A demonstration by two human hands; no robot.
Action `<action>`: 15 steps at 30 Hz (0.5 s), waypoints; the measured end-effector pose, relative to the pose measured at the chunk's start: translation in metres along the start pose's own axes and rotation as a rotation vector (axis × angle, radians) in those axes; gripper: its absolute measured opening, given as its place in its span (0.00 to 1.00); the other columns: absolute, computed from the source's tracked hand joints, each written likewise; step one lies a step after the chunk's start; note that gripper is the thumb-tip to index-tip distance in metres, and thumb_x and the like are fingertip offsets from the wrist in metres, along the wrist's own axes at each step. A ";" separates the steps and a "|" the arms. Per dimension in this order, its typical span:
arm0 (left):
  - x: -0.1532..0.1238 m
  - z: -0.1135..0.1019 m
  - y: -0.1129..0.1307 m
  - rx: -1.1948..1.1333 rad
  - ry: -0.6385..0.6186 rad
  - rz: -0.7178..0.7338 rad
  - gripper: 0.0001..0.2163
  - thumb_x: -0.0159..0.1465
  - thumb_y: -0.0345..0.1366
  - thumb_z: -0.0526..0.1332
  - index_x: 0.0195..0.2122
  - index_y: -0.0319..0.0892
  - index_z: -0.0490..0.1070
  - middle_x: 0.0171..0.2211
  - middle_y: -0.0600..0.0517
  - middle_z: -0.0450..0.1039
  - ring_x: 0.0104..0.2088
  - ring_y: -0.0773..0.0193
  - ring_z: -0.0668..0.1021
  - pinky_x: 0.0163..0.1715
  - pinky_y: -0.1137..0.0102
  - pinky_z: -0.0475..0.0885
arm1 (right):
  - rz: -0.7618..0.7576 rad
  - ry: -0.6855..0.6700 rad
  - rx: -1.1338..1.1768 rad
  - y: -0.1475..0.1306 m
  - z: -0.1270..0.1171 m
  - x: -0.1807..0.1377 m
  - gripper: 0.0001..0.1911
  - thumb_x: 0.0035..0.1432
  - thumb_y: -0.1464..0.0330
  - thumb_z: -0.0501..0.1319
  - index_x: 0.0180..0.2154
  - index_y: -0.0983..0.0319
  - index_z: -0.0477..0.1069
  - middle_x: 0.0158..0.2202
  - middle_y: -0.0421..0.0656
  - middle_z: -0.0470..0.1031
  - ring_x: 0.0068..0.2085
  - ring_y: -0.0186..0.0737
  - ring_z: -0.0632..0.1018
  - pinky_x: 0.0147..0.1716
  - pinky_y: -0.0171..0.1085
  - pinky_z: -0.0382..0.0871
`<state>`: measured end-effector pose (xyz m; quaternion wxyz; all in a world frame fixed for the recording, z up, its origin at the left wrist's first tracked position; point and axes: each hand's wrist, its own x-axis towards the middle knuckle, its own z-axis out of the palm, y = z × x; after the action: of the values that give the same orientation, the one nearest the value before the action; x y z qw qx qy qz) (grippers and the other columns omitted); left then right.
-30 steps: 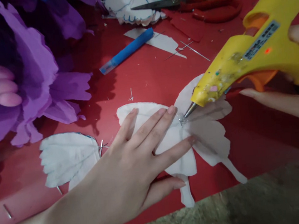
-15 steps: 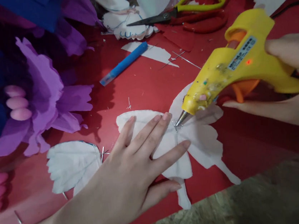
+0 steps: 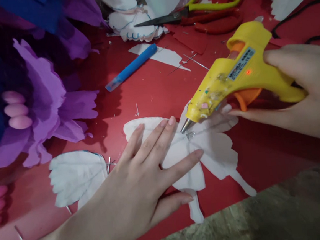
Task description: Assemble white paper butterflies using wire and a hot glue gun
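Note:
My left hand (image 3: 143,176) lies flat with fingers spread on the left wing of a white paper butterfly (image 3: 216,156) on the red sheet (image 3: 157,93). My right hand (image 3: 307,91) grips a yellow hot glue gun (image 3: 230,81) with an orange trigger and a lit red light. Its metal nozzle touches a shiny blob of glue at the butterfly's middle, just beyond my left fingertips. The right wing lies uncovered under the gun.
A second white paper wing (image 3: 76,175) lies at the left with pins beside it. Purple paper flowers (image 3: 50,97) crowd the left. A blue pen (image 3: 132,67), yellow-handled scissors (image 3: 193,8), white and red paper scraps and a black cord (image 3: 306,7) lie farther back. A rough grey floor (image 3: 275,218) borders the sheet.
The glue gun and my right hand have moved left and come further into view, the nozzle staying at the butterfly's middle. My left hand stays pressed on the wing.

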<state>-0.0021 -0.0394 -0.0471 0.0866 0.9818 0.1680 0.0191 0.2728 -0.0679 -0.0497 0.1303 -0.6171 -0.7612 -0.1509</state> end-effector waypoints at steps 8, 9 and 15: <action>-0.001 0.001 0.001 0.003 0.017 -0.008 0.21 0.69 0.47 0.43 0.61 0.50 0.53 0.64 0.37 0.45 0.65 0.47 0.49 0.57 0.46 0.54 | 0.018 0.033 -0.057 0.003 0.002 0.002 0.30 0.58 0.47 0.45 0.43 0.66 0.66 0.32 0.43 0.70 0.35 0.36 0.73 0.23 0.33 0.54; -0.002 0.002 0.001 -0.001 0.015 -0.010 0.21 0.69 0.47 0.43 0.61 0.50 0.53 0.64 0.37 0.45 0.65 0.48 0.49 0.58 0.46 0.53 | 0.024 0.028 -0.060 0.006 0.002 0.002 0.31 0.58 0.46 0.45 0.43 0.66 0.66 0.32 0.43 0.70 0.34 0.36 0.73 0.23 0.33 0.53; -0.002 0.001 0.000 0.004 0.015 -0.013 0.21 0.68 0.48 0.44 0.61 0.50 0.54 0.64 0.38 0.47 0.64 0.47 0.52 0.57 0.46 0.55 | 0.017 0.013 -0.071 0.020 0.000 -0.001 0.32 0.56 0.45 0.47 0.46 0.64 0.66 0.33 0.44 0.70 0.36 0.37 0.73 0.24 0.35 0.54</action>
<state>-0.0037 -0.0398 -0.0485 0.0836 0.9807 0.1750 0.0258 0.2924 -0.0654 -0.0485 0.1144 -0.6268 -0.7492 -0.1808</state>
